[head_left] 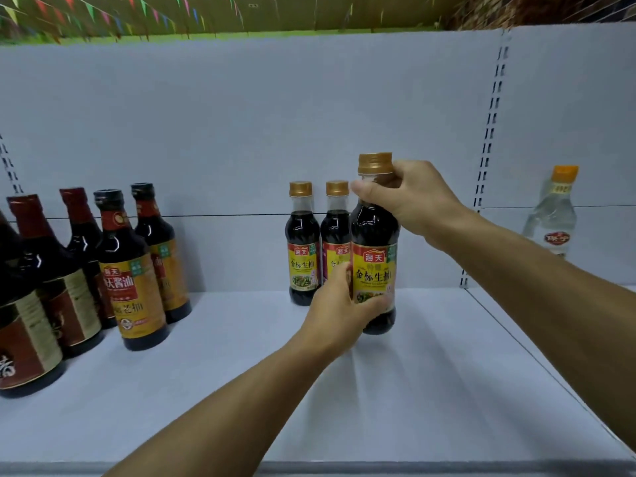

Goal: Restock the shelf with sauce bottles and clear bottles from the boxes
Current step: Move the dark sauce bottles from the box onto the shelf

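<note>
Here the sauce bottle [374,256], dark with a gold cap and a yellow and red label, stands on the white shelf [430,390] just beside two more like it, with the right hand [409,197] gripping its neck and the left hand [340,311] holding its bottom part.

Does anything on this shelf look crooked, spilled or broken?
Nothing stands out. The gold-capped sauce bottle held by the left hand and right hand stands upright, as do the two behind it. No spills.
</note>
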